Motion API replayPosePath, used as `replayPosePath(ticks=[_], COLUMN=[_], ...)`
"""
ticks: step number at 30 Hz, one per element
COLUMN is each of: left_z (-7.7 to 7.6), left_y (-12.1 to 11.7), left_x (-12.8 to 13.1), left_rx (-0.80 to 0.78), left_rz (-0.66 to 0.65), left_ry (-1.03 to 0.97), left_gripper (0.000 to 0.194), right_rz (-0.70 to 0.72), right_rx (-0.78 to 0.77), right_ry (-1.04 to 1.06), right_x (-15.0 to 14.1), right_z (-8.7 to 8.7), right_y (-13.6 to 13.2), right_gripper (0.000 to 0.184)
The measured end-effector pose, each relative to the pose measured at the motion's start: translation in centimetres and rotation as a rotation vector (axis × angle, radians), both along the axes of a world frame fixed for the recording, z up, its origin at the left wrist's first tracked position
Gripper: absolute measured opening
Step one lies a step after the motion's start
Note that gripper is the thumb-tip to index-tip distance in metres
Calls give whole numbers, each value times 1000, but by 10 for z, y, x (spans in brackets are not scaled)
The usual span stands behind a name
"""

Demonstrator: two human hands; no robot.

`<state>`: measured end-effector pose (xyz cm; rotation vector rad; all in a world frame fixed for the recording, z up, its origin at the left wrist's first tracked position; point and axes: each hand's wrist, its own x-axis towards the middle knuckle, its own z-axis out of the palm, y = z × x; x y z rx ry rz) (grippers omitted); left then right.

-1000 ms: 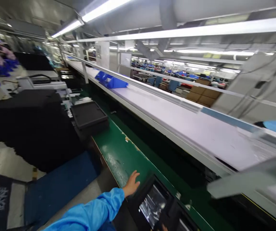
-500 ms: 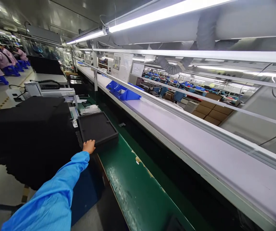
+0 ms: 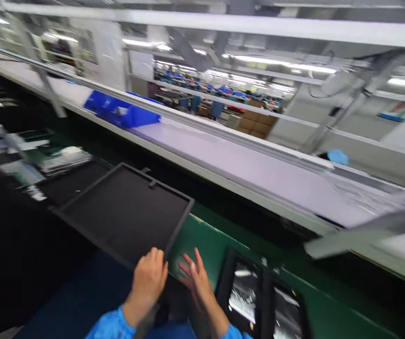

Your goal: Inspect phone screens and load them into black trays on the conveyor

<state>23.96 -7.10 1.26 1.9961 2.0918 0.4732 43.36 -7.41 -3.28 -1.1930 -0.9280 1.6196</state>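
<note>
black and flat, the shallow rimmed tray point(image 3: 124, 214) had come off its stack since half a second earlier and hung tilted over the green worktop point(image 3: 209, 240). the left hand point(image 3: 148, 278) gripped its near edge; the right hand point(image 3: 195, 278) lay open beside it, fingers spread, near a glossy tray of film-covered parts point(image 3: 262, 296).

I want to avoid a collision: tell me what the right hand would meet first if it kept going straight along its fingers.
The right hand, fingers spread over the green bench surface, points toward the flat black rectangular tray; its near right edge probably comes first, though depth is unclear.
</note>
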Motion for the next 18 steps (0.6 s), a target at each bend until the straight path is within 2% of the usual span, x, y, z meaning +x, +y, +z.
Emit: replayPosePath(ticks=[2, 4, 5, 6, 8, 9, 10, 11, 12, 13, 15, 16, 18], left_z=[-10, -17, -19, -23, -33, -41, -50, -61, -73, -85, -108, -118, -132], left_y=[-49, -79, -84, -83, -64, -52, -39, -28, -20, -15, -16, -20, -29], left_x=[66, 97, 100, 97, 85, 80, 79, 83, 92, 107, 151, 177, 227], left_rx=[-14, -23, 14, 79, 263, 283, 220, 83, -114, -343, -713, -801, -770], left_rz=[-244, -569, -646, -630, -314, -131, 14, 95, 128, 115, 2, -52, -83], left_ry=[-199, -349, -387, -402, -389, -378, -374, -407, -490, -623, -889, -951, -919], left_gripper=[43, 57, 59, 59, 61, 68, 78, 88, 92, 87, 65, 53, 39], right_rz=[-217, -398, -459, -494, -535, -538, -536, -524, -506, -484, -440, -429, -452], right_rx=[9, -4, -23, -58, -145, -189, -223, -239, -250, -254, -273, -282, -264], right_ry=[-43, -124, -152, -164, -168, -165, -157, -144, -128, -113, -101, -118, -229], right_x=[8, 52, 86, 125, 209, 251, 290, 325, 357, 384, 426, 443, 471], right_z=[11, 10, 7, 4, -2, -5, -8, -11, -15, -20, -32, -38, -52], right_y=[3, -6, -18, -36, -83, -110, -136, -161, -184, -204, -232, -240, -243], right_gripper=[93, 98, 98, 97, 90, 87, 84, 80, 75, 71, 66, 66, 65])
